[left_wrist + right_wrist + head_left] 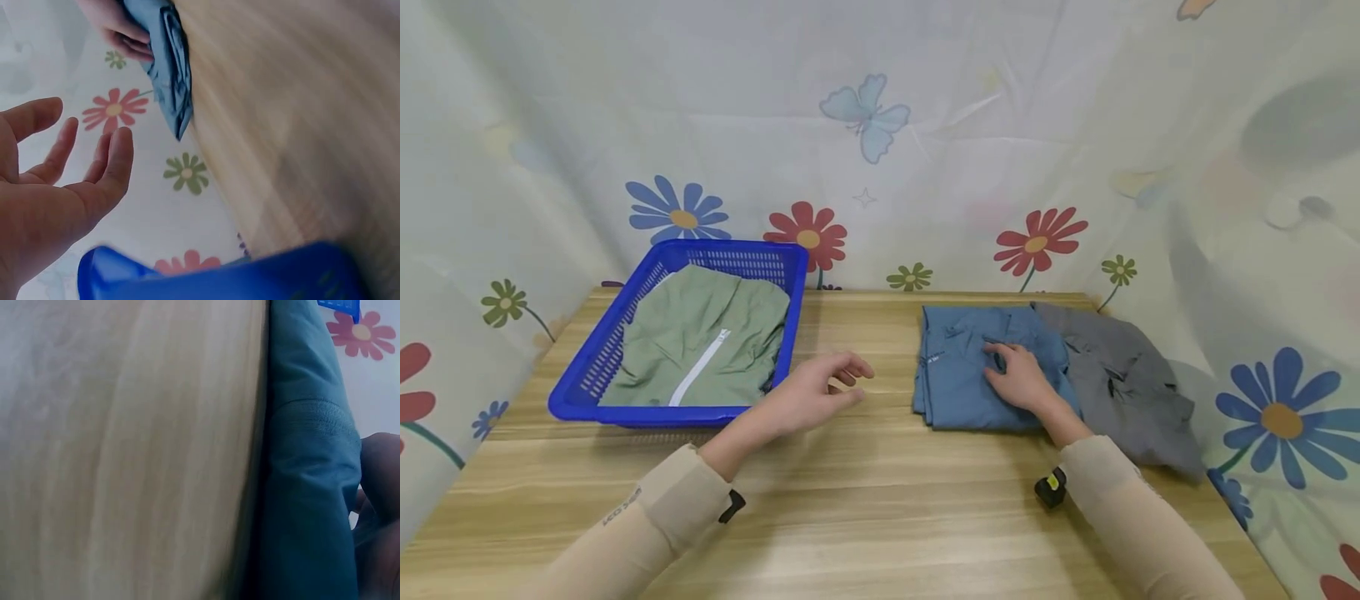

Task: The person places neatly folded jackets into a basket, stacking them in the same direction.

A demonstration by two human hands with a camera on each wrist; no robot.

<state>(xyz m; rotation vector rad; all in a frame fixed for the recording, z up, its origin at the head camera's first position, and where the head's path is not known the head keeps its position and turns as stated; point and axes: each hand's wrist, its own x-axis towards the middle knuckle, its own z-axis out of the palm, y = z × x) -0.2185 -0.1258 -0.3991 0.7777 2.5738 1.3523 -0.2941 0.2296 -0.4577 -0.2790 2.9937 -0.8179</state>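
My right hand rests over a folded blue garment on the right side of the table, thumb and index finger bent with a gap between them. Up close in the right wrist view, the blue garment shows a thick folded edge with a stitched seam; the hand is partly cut off there. My left hand hovers beside the basket's right wall, fingers loosely bent and holding nothing. A blue plastic basket stands at left with a green garment inside, its white zipper facing up.
A grey garment lies right of the blue one, reaching the table's right edge. Behind the wooden table hangs a flowered curtain. Both wrists carry small black devices, one under the right sleeve.
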